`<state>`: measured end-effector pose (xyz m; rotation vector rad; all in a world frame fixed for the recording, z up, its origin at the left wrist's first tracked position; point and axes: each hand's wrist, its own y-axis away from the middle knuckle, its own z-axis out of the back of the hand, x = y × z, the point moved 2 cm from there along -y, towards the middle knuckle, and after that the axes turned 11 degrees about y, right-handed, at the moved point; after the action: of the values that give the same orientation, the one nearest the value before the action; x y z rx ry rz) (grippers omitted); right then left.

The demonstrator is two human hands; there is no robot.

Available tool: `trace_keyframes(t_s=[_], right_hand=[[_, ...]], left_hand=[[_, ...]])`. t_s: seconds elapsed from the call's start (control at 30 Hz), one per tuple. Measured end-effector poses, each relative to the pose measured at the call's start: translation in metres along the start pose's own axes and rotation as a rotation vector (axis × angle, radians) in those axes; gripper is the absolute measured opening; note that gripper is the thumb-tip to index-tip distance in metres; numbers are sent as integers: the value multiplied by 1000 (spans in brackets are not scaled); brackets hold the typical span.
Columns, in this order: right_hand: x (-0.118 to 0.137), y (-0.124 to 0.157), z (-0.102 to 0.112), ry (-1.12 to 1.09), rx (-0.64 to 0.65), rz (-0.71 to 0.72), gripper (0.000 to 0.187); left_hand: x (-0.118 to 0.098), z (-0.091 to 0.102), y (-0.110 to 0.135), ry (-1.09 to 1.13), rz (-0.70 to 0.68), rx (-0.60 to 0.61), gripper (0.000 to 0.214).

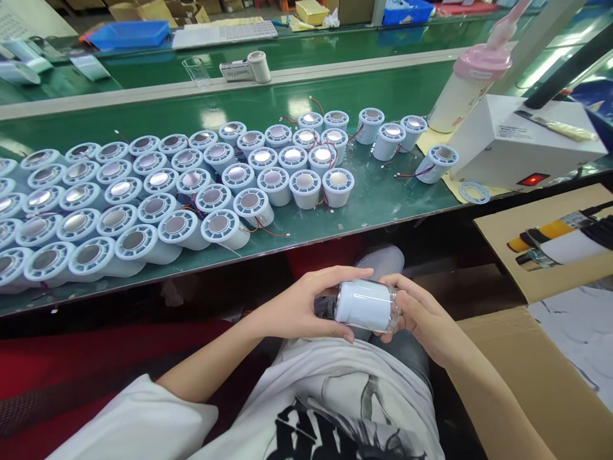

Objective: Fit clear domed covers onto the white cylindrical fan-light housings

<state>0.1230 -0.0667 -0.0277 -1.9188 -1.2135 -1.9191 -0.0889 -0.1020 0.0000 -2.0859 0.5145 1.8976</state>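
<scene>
Both my hands hold one pale blue cylinder part [364, 305] lying sideways above my lap, below the table's front edge. My left hand [306, 305] wraps its left end with fingers curled over the top. My right hand [416, 314] grips the right end, fingers closed around it. On the green table [383, 204] stand several matching pale blue cylinders [249, 203] with shiny round tops and thin red wires, packed in rows from the left edge to the middle.
A white box machine [517, 150] with a red lit switch sits at the right, a pink-capped bottle [472, 86] behind it. Cardboard boxes [527, 377] stand at my right. A clear cup [197, 71] and keyboard [225, 33] lie further back.
</scene>
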Motion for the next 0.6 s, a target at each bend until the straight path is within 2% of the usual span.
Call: trace_keyframes(t_s=[0.13,0.33,0.43,0.5,0.6], right_hand=[[0,1,2,27,-65,-2,44],[6,12,17,-79,-361,22,42],[-1,19,34,-139,-487,20,36],[-11,21,46,-166,-555,-18,39],[-23,19,54,-190,-545,-68,44]], left_hand=[[-1,-1,-2,42,37,-41,78],[-3,4,11,114,27,-264,62],[-8,8,23,31,-43,-361,60],[-12,9,29,-52,-90,-410,62],[-17,10,33,-200,-142,-425,64]])
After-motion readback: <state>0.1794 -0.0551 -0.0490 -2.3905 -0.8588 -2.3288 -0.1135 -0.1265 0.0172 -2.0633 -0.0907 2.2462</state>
